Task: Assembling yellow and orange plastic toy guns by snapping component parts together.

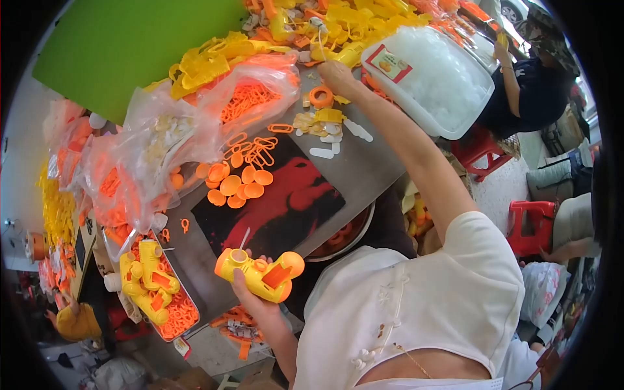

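Observation:
My left hand (257, 303) is closed around a yellow plastic toy body (259, 278) with orange ends and an orange panel, above the near edge of the table. A thin white piece sticks up beside its round opening. At the far side, my right hand (339, 79) is closed at the edge of a heap of yellow parts (354, 23). From its fingertips rises a thin white cord (322, 47); the fingertips are partly hidden. Between the hands lie orange oval caps (231, 185), orange links (260, 151), an orange ring (320, 97) and small white strips (357, 130).
Plastic bags (156, 133) of orange parts line the left side. Several yellow bodies (149, 279) lie on orange links in a tray (195, 305). A white tub (426, 81) stands right of my forearm. Another person (536, 84) sits beyond it, near red stools (530, 227).

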A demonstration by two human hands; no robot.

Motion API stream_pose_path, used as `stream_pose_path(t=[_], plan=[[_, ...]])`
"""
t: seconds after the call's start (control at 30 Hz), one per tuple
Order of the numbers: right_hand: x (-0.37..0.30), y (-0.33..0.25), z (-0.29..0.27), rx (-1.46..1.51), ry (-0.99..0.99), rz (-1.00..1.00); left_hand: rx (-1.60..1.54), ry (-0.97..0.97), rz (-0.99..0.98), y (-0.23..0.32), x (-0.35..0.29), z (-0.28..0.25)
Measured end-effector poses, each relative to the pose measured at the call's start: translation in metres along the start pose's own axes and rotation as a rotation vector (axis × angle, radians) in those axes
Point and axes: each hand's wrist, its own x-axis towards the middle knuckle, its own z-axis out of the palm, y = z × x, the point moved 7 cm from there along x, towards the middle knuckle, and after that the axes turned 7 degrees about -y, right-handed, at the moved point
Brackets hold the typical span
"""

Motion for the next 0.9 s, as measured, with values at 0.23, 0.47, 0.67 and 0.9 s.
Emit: stream_pose_path(t=[0.23,0.47,0.67,0.9], plan=[[0.019,0.005,0.022,-0.234,-0.289,-0.054,0.07,-0.076,0.022,-0.002,-0.001,0.007],[-0.097,-0.08,-0.022,0.741,-0.266,0.066,0.17,-0.129,0.226,0.015,0.026,0.021],[-0.184,-0.179,-0.006,1.093,-0.386,-0.12,0.531,-0.294,0.346,0.021,0.049,0.088],[-0.186,-0.197,-0.028,0.937,-0.349,-0.176,0.874,-0.339,0.499,0.048,0.025,0.115]])
